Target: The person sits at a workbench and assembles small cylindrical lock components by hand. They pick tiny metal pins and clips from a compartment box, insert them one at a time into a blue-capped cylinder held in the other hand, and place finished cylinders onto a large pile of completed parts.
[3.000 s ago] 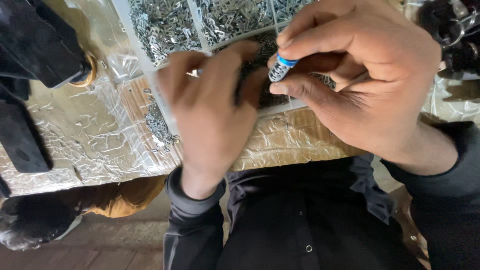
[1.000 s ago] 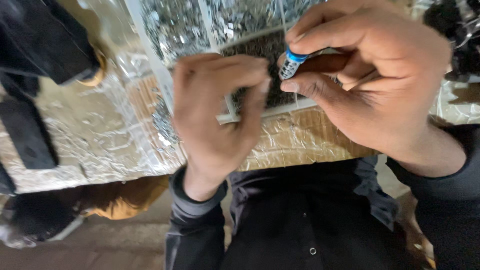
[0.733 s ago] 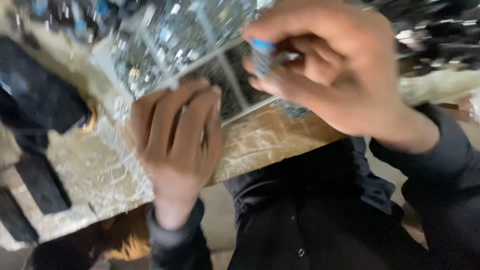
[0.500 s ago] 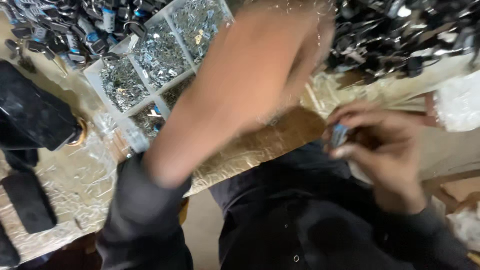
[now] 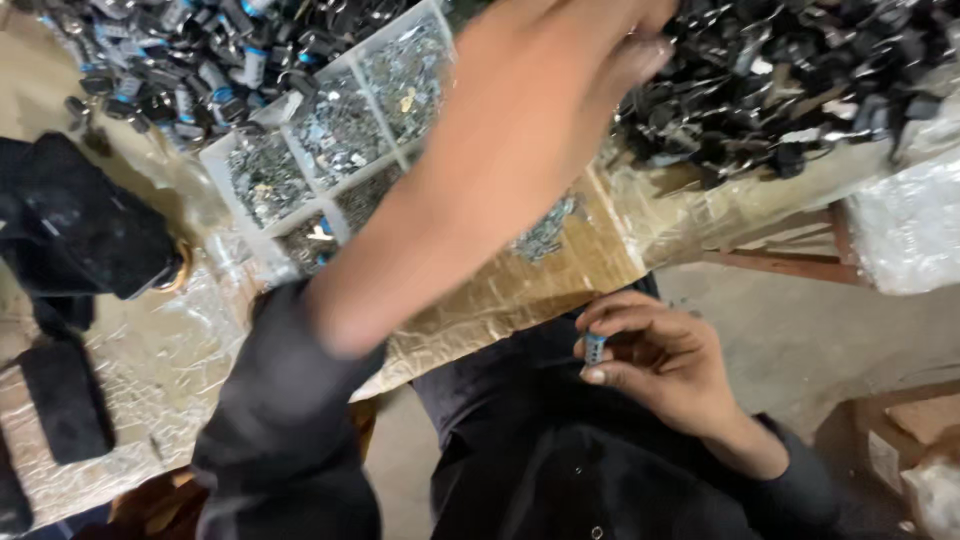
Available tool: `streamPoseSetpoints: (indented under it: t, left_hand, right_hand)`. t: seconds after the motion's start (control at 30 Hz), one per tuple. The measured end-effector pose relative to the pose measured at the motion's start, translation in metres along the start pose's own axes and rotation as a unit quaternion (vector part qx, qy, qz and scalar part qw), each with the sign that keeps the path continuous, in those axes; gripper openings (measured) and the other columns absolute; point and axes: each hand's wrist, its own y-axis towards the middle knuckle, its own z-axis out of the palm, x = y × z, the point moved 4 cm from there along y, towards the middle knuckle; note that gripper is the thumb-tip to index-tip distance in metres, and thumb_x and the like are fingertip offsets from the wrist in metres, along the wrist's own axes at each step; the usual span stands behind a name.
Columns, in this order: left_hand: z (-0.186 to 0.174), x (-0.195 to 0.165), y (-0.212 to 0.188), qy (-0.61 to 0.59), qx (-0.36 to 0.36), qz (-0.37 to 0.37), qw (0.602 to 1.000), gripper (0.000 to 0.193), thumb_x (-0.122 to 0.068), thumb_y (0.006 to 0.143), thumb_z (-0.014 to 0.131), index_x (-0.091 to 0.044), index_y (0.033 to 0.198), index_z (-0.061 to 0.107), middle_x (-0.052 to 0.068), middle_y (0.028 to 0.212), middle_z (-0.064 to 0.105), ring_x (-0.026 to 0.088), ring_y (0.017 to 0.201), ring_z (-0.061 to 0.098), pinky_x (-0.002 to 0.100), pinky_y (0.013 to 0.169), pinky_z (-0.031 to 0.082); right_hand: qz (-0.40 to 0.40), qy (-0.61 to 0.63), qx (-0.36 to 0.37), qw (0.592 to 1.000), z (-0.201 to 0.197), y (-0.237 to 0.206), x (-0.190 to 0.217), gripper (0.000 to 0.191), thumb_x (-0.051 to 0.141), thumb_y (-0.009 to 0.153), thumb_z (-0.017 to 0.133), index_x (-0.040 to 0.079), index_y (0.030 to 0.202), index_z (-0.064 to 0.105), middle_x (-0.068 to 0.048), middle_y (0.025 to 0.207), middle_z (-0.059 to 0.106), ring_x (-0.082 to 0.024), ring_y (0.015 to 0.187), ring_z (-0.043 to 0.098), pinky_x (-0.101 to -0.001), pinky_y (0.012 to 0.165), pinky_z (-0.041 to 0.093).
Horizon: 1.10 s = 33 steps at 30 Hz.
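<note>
A: Right hand (image 5: 655, 360) is low, near the lap, in front of the dark jacket. Fingers pinched tight on a small cylindrical part with a blue band (image 5: 594, 348), held upright between thumb and forefinger.

B: And the left?

A: Left hand (image 5: 610, 45) is stretched up and across the table, the forearm sweeping over the clear compartment tray (image 5: 300, 150). The fingertips reach the pile of black parts (image 5: 780, 80) at the far right. The hand is blurred and cut by the top edge, so I cannot tell whether it is closed on anything.

B: How far along, would you say?

A: My reading: one piece is in hand and a companion piece is being fetched from the pile. Big heaps remain, the black one and another heap of black-and-blue pieces (image 5: 170, 50) at top left, so plenty is left. The tray compartments hold small metal bits.

B: Change from half a second ago?

A: Little. The right hand keeps the banded part at the same low spot; the left arm has carried on further toward the pile. Three seconds back, both hands worked together over the tray, above the foil-covered table (image 5: 130, 400).
</note>
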Motion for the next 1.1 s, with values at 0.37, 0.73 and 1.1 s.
streamPoseSetpoints:
  t: [0.37,0.73,1.1]
  left_hand:
    - [-0.039,-0.064,-0.202,-0.102,0.149,-0.293,0.939,0.019,-0.012,0.091,0.082,-0.008,0.107,0.072,0.005,0.097,0.075,0.024,0.08,0.073,0.034,0.07,0.059]
    - [0.019,-0.054,-0.156,0.051,0.028,-0.277,0.959,0.038,-0.002,0.084,0.081,-0.004,0.121,0.072,0.012,0.106,0.067,0.024,0.089,0.063,0.037,0.077,0.052]
    - [0.002,-0.064,-0.218,0.13,0.062,-0.335,0.931,0.028,-0.014,0.092,0.085,-0.01,0.118,0.074,0.009,0.118,0.059,0.026,0.097,0.058,0.039,0.084,0.049]
  right_hand:
    - [-0.103,-0.085,-0.046,0.99,-0.01,0.042,0.037,0.034,-0.017,0.089,0.075,-0.001,0.119,0.067,-0.019,0.127,0.066,-0.024,0.104,0.072,-0.0328,0.09,0.066]
    - [-0.166,-0.08,-0.088,0.979,-0.005,0.079,0.041,0.04,-0.017,0.091,0.076,0.004,0.123,0.066,-0.017,0.122,0.067,-0.021,0.1,0.073,-0.0297,0.086,0.068]
    - [-0.131,-0.064,-0.05,0.988,-0.007,0.078,0.043,0.04,-0.012,0.084,0.082,0.006,0.119,0.072,-0.016,0.118,0.071,-0.019,0.094,0.077,-0.0289,0.075,0.07]
